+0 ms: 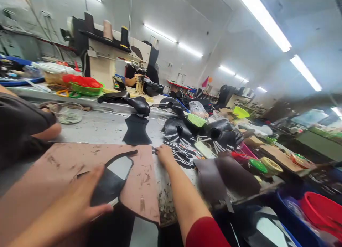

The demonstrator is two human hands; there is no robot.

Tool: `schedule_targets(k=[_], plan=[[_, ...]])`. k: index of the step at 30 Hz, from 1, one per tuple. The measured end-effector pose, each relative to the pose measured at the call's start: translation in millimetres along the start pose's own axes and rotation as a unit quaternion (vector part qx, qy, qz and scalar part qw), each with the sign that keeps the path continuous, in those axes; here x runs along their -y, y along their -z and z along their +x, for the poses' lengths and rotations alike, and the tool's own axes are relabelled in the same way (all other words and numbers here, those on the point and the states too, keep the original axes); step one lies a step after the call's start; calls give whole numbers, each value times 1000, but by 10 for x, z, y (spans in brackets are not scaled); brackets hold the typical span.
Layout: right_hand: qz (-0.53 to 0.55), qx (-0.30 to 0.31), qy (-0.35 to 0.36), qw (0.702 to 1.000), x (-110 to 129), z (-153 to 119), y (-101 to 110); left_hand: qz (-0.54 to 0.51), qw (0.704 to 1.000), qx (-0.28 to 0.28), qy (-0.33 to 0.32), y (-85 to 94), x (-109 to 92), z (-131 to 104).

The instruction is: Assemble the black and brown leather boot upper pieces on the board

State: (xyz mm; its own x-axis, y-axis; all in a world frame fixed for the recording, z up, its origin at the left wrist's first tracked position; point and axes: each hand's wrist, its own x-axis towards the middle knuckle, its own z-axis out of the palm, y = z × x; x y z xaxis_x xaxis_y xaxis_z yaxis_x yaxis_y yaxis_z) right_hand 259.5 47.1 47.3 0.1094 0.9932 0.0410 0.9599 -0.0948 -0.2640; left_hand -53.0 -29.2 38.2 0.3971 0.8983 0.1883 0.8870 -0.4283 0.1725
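Observation:
A black and grey cut piece (109, 184) lies on a pinkish board (64, 161), with its lower part hanging past the board's front edge. Over its left side is my left hand (82, 197), thumb and fingers spread, somewhat blurred. My right hand (164, 154) reaches past the board's right edge to the near end of a pile of black strips (181, 154); its fingertips are bent down and what they touch is too small to make out. Just beyond the board is a black hourglass-shaped piece (136, 130).
Stacked black pieces (176, 129) and brown sheets (224, 177) lie to the right. A clear bowl (68, 113) and green basket (87, 89) stand at left, near another person's arm. Red (323, 211) and blue tubs are at lower right.

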Motion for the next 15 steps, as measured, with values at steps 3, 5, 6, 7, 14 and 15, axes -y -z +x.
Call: schedule_targets(k=[3, 5, 6, 7, 14, 15], plan=[[-16, -1, 1, 1000, -15, 3, -131, 14, 970, 244, 0, 161, -379, -14], [-18, -10, 4, 1000, -20, -45, -157, 2, 955, 294, -21, 226, -553, -50], [-17, -16, 2, 1000, -29, -75, -154, -2, 953, 300, -36, 225, -595, -86], [-15, -23, -2, 1000, -42, -109, -146, -1, 952, 301, -58, 195, -608, -139], [33, -74, 16, 997, 85, -267, -63, 83, 945, -14, -317, -543, -356, -741], [46, -74, 45, 995, 194, -236, -26, 95, 939, -54, -327, -605, -337, -780]])
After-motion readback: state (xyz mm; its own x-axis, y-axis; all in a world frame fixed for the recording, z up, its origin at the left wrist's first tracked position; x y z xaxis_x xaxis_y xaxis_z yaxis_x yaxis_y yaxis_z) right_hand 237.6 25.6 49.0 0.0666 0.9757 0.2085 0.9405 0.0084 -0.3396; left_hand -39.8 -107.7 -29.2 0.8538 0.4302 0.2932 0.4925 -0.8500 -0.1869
